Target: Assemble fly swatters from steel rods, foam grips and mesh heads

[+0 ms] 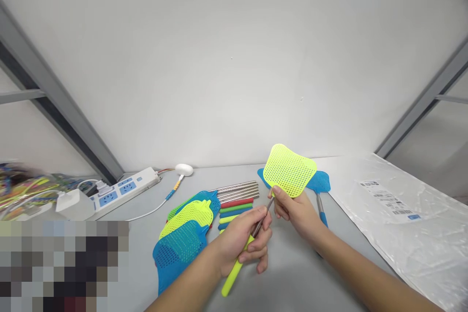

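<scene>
Yellow swatter head (289,170) — beyond right grip (294,208)

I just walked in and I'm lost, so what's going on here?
A person's right hand pinches the base of a yellow-green perforated plastic swatter head; the left hand holds a thin metal rod with a yellow-green tubular handle. The join is hidden. On the grey table lie silvery metal rods, coloured tubular handles and blue and yellow-green perforated heads.

It looks like a workshop: a grey bench (292,268) with metal rods (238,192), coloured handles (236,208) and a power strip (137,183).
</scene>
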Tool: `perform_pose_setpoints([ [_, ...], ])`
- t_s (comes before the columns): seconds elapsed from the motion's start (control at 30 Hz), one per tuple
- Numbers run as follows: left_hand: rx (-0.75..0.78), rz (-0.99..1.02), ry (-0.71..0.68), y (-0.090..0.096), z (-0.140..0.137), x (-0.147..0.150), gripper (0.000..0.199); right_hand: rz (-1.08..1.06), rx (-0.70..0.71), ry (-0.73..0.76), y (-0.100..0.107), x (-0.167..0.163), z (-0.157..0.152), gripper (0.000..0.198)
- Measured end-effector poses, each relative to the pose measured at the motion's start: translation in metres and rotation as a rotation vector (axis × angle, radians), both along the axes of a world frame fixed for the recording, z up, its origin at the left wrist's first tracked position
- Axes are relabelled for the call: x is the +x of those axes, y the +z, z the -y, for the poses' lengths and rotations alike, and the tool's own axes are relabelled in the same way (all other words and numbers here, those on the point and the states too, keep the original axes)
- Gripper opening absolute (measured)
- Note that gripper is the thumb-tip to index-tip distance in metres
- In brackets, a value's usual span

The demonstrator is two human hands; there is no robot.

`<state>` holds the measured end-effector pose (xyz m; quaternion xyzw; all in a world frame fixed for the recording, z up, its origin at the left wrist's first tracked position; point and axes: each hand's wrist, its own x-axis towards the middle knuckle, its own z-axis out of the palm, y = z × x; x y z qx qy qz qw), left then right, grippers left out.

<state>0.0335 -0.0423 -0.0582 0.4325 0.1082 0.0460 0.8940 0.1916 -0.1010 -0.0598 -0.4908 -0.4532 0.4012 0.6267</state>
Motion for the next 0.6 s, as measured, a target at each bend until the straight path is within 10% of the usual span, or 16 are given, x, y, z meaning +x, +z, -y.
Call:
perform_pose_setpoints([
  [0.37, -0.023, -0.009, 0.007, 0.001, 0.001, 0.001, 0.034, -0.032, -0.041, 0.189, -0.005, -0.013, 0.003, 0.037],
  [0.6, -0.013, -0.069, -0.056, 0.006, -0.002, -0.002, 0.032, -0.114, 0.01, -0.04, 0.009, 0.015, 0.0, 0.029],
])
